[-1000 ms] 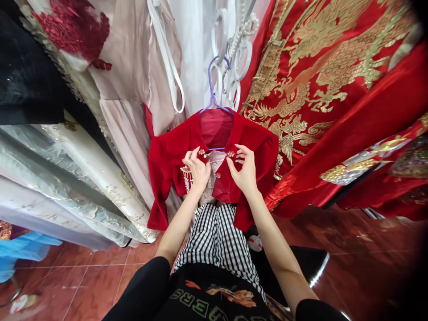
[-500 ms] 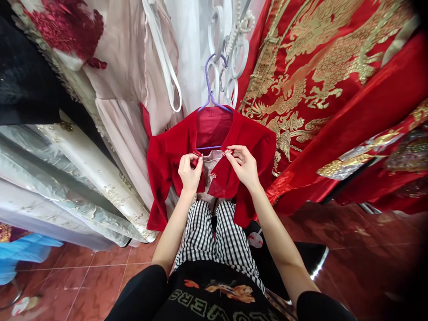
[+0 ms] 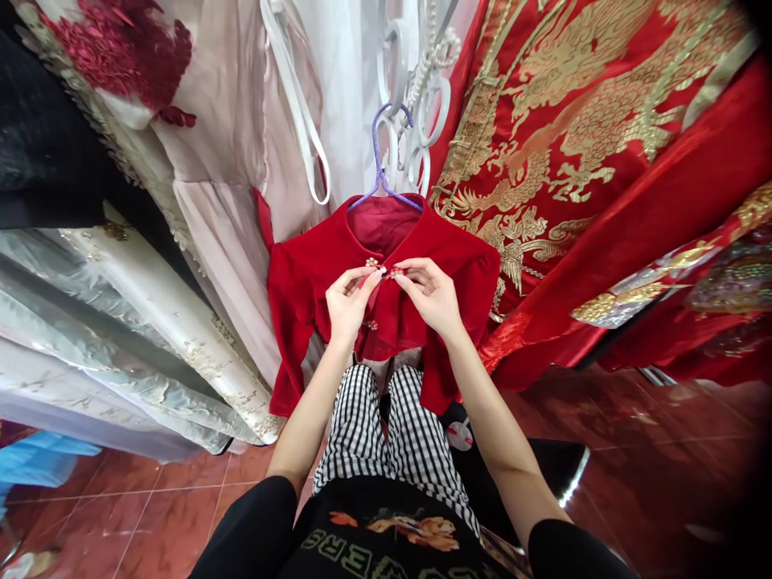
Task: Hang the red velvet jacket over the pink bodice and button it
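A short red velvet jacket (image 3: 301,273) hangs in front of me on a purple hanger (image 3: 379,145). My left hand (image 3: 350,301) pinches the jewelled clasp (image 3: 372,263) at the left front edge, just below the collar. Opposite it, my right hand (image 3: 431,293) grips the matching clasp (image 3: 396,273) on the right front edge between thumb and fingers. The fingertips of both hands nearly meet, and the two front edges lie close together at the top. Whether the clasp halves are joined cannot be made out. Lower on the front sits another jewelled clasp (image 3: 370,325).
Pale pink (image 3: 211,145) and white gowns (image 3: 162,297) hang at the left. A red garment with gold dragon embroidery (image 3: 572,121) hangs at the right. White ring-shaped hangers (image 3: 395,60) and pearl strands are behind the purple hanger. Below is a red tiled floor (image 3: 138,515).
Both hands have moved inward and slightly up, drawing the jacket's two front edges together. The pale lace that showed between them is now mostly covered.
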Demonstrator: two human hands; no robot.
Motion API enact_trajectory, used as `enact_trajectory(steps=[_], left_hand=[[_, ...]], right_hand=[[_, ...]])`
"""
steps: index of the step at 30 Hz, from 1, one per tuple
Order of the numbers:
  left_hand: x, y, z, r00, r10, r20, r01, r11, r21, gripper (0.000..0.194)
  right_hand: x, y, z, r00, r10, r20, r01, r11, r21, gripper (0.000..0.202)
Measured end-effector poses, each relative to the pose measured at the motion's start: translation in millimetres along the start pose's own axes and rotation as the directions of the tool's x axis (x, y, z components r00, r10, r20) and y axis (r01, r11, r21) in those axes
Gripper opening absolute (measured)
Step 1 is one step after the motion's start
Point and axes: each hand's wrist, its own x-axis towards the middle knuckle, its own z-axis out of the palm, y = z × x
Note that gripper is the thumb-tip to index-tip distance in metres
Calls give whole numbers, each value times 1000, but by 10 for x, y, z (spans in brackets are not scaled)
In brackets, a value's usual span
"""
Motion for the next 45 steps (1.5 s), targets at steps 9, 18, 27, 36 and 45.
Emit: enact_trajectory(steps=[9, 18, 27, 36, 45], left_hand=[[-23, -76, -47, 998, -12, 69, 10, 1000, 16, 31], [137, -13, -158, 945, 92, 314, -202, 918, 341, 19], [222, 43, -164, 884, 168, 437, -363, 834, 415, 13], [323, 103, -189, 805, 185, 563, -473, 773, 423, 10], [328, 70, -191, 853, 103, 512, -335, 859, 386, 17]], right_hand=[[50, 17, 86, 999, -33, -34, 33, 999, 7, 29], [57, -22, 91, 999, -32, -34, 27, 988, -151, 30], [121, -51, 91, 998, -38, -52, 23, 967, -252, 27], [150, -81, 52, 999, -47, -23, 40, 971, -236, 22], [168, -30, 40, 1000, 7, 1, -7, 987, -163, 33]])
